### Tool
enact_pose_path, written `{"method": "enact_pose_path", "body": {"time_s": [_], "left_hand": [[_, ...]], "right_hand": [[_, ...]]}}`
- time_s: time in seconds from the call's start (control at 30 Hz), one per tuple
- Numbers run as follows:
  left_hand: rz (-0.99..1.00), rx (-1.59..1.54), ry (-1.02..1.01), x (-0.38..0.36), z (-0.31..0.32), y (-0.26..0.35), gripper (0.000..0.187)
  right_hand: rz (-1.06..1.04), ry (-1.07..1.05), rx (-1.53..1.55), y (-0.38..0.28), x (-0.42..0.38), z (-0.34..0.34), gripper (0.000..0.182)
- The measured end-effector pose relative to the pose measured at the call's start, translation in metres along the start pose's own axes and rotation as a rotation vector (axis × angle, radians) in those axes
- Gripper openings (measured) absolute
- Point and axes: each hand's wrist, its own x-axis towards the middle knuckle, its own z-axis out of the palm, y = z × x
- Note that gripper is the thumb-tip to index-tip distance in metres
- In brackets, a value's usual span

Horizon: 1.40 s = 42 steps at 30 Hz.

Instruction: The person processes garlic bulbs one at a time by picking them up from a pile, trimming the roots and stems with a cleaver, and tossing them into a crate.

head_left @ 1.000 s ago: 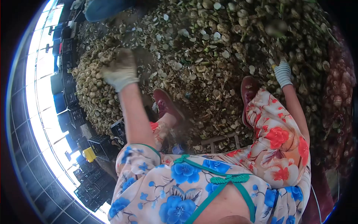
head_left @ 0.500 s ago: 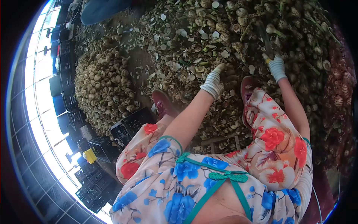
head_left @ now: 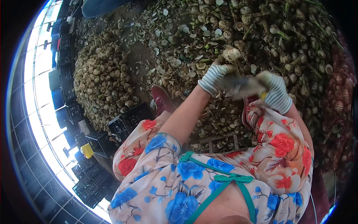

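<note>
My left hand [head_left: 216, 77], in a striped knit glove with dirty fingertips, grips a garlic bulb [head_left: 231, 55]. The pale round bulb shows above the fingers, over the heap of loose skins and trimmings [head_left: 190, 76]. My right hand [head_left: 275, 91], gloved alike, is wrapped round the yellow handle of a knife. The wide grey knife blade [head_left: 240, 86] is smeared by motion and points left, just below the left hand's fingers. Beyond both hands lies a pile of untrimmed garlic with stalks [head_left: 294, 56].
To the left stands a big mound of garlic bulbs [head_left: 102, 76]. A black crate [head_left: 132, 116] is beside my left knee, with stacked black crates [head_left: 91, 183] farther left. Red net sacks of garlic [head_left: 340, 87] line the right side. A blue object [head_left: 100, 7] shows at the top.
My left hand has taken hold of a garlic bulb. My right hand has swung the knife from pointing up at the pile to lying leftward near the left hand.
</note>
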Motion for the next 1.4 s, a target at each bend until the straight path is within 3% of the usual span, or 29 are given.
{"method": "enact_pose_path", "body": {"time_s": [0.03, 0.07, 0.13, 0.17, 0.27, 0.3, 0.43, 0.57, 0.7, 0.77, 0.8, 0.83, 0.87, 0.9, 0.93, 1.0, 1.03, 1.07, 1.13, 1.27, 1.33, 1.37, 1.4], "left_hand": [[0.131, 0.122, 0.033, 0.006, -0.004, 0.0, 0.045], [0.128, 0.121, 0.032, 0.008, -0.005, 0.001, 0.045], [-0.276, 0.527, -0.125, 0.011, -0.006, 0.003, 0.044], [-0.28, 0.529, -0.127, 0.012, -0.007, -0.001, 0.044], [-0.045, -0.07, -0.057, 0.01, -0.003, -0.021, 0.033], [0.203, 0.604, -0.06, 0.003, -0.001, -0.025, 0.031], [0.004, 0.441, 0.012, 0.0, 0.009, -0.02, 0.036], [-0.053, 0.357, 0.06, -0.002, 0.021, -0.017, 0.036], [-0.168, 0.285, 0.141, -0.009, 0.035, -0.005, 0.037], [-0.068, 0.281, 0.188, 0.002, 0.03, -0.021, 0.031], [0.032, 0.282, 0.235, 0.007, 0.026, -0.031, 0.026], [0.143, 0.279, 0.283, 0.009, 0.021, -0.036, 0.022], [-0.129, -0.631, 0.112, 0.016, 0.016, -0.032, 0.017], [-0.06, -0.595, 0.017, 0.03, -0.001, -0.035, 0.01], [0.002, -0.557, -0.054, 0.035, -0.019, -0.039, 0.022], [0.058, 0.385, 0.463, 0.012, 0.023, -0.004, 0.029], [-0.066, 0.202, 0.455, 0.017, 0.019, 0.007, 0.023], [-0.054, -0.06, 0.439, 0.017, 0.021, 0.009, 0.02], [-0.276, -0.13, 0.386, 0.015, 0.019, 0.009, 0.041], [-0.228, -0.373, 0.445, 0.014, 0.032, -0.003, 0.046], [0.111, -0.356, 0.396, 0.021, 0.013, -0.031, 0.047], [0.328, -0.005, 0.471, 0.021, 0.006, -0.04, 0.041], [0.325, -0.008, 0.466, 0.023, 0.001, -0.046, 0.041]], "right_hand": [[0.122, 0.194, 0.023, -0.001, 0.001, 0.004, 0.033], [0.163, 0.226, -0.097, 0.005, 0.004, 0.001, 0.032], [0.043, 0.154, -0.277, 0.006, 0.008, -0.005, 0.032], [0.047, 0.157, -0.276, 0.004, 0.007, -0.003, 0.032], [0.021, 0.099, -0.313, 0.002, 0.007, -0.001, 0.031], [0.001, 0.088, -0.379, 0.003, 0.005, 0.001, 0.031], [-0.016, 0.066, -0.449, 0.007, 0.0, 0.008, 0.032], [-0.057, 0.154, -0.387, -0.001, 0.001, 0.007, 0.027], [-0.031, 0.079, -0.449, 0.005, -0.003, 0.008, 0.027], [-0.024, 0.119, -0.399, 0.017, -0.004, 0.011, 0.034], [0.073, 0.198, -0.309, 0.021, -0.004, 0.011, 0.034], [0.31, 0.194, -0.399, 0.045, -0.011, 0.016, 0.032], [0.535, 0.207, -0.498, 0.077, -0.018, 0.019, 0.03], [0.57, 0.203, -0.648, 0.085, -0.03, 0.019, 0.024], [0.557, 0.197, -0.64, 0.095, -0.033, 0.026, 0.024], [0.4, 0.327, 0.031, 0.101, -0.051, 0.038, 0.027], [0.17, 0.304, -0.162, 0.08, -0.047, 0.033, 0.03], [0.055, 0.252, -0.272, 0.058, -0.033, 0.032, 0.031], [-0.096, 0.126, -0.421, 0.036, -0.015, 0.031, 0.03], [-0.101, 0.095, -0.544, 0.048, 0.005, 0.038, 0.029], [-0.134, 0.174, -0.539, 0.046, 0.01, 0.041, 0.028], [-0.087, 0.113, -0.555, 0.041, 0.011, 0.038, 0.027], [-0.084, 0.113, -0.56, 0.042, 0.01, 0.037, 0.027]]}}
